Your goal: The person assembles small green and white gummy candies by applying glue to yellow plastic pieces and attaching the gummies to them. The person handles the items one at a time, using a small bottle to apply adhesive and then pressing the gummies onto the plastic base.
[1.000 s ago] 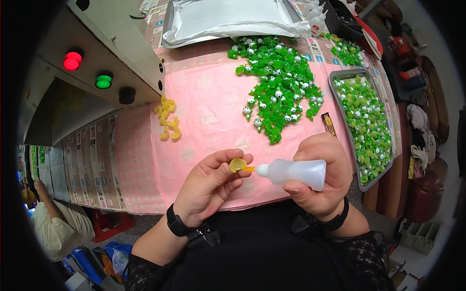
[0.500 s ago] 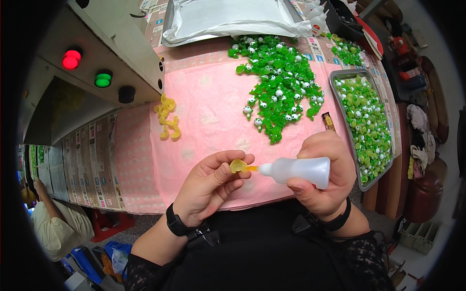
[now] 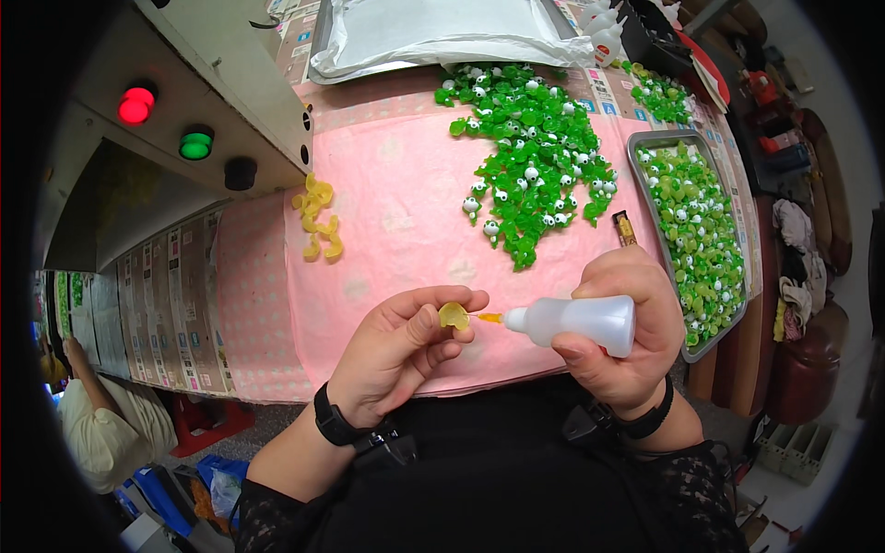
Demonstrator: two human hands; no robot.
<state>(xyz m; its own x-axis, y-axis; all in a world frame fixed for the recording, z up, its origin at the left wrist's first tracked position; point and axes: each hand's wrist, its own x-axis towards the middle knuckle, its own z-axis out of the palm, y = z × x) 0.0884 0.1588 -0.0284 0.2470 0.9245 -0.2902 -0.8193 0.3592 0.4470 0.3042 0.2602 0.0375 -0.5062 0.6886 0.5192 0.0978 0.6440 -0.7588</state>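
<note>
Between the thumb and fingers of my left hand [image 3: 403, 338] is a small translucent yellow cup-shaped plastic piece [image 3: 454, 316]. My right hand [image 3: 629, 323] is wrapped round a white squeeze bottle [image 3: 576, 324], tipped on its side. The bottle's thin orange nozzle [image 3: 489, 317] points left at the yellow piece, its end close to the rim; whether it touches I cannot tell. Several similar yellow pieces [image 3: 320, 221] lie on the pink cloth [image 3: 387, 230] at the left. Beyond my hands spreads a heap of small green plastic pieces with white eyeball-like balls [image 3: 530, 152].
A metal tray [image 3: 636, 152] of green pieces stands at the right. Another tray lined with white paper [image 3: 442, 37] is at the back. A machine [image 3: 217, 92] with red and green lights rises at the left. A person's sleeve [image 3: 111, 429] shows far left.
The squeeze bottle has shifted slightly right with my right hand, so its nozzle has drawn back from the yellow piece. My left hand still holds that piece, turned slightly.
</note>
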